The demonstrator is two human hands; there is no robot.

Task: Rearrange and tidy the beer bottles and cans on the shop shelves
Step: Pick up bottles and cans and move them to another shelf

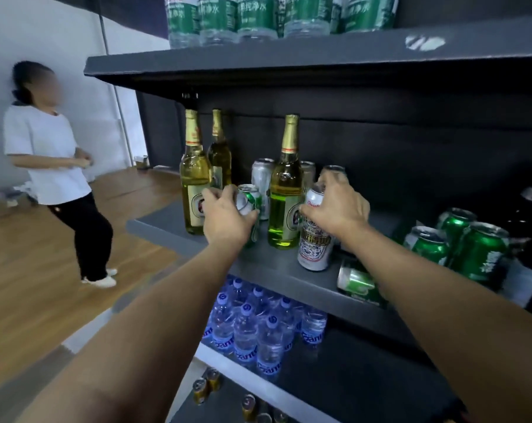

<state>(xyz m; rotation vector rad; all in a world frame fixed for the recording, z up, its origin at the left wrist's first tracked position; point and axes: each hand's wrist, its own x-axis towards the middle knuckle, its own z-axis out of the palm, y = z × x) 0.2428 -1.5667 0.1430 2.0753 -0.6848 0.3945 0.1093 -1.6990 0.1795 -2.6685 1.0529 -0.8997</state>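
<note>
On the dark middle shelf (167, 222), my left hand (226, 216) grips a green-and-silver beer can (252, 198). My right hand (338, 206) grips the top of a white patterned beer can (315, 245) standing near the shelf's front edge. Between the two hands stands a gold-foiled beer bottle (284, 190). Two more such bottles (194, 178) stand at the left end. Silver cans (261, 174) stand behind. A green can (355, 283) lies on its side under my right forearm. Several green cans (472, 248) stand at the right.
Large green-labelled water bottles (255, 16) fill the top shelf. Small blue-capped water bottles (252, 328) stand on the shelf below, and gold cans (206, 386) lower still. A person in a white shirt (48, 160) stands on the wooden floor to the left.
</note>
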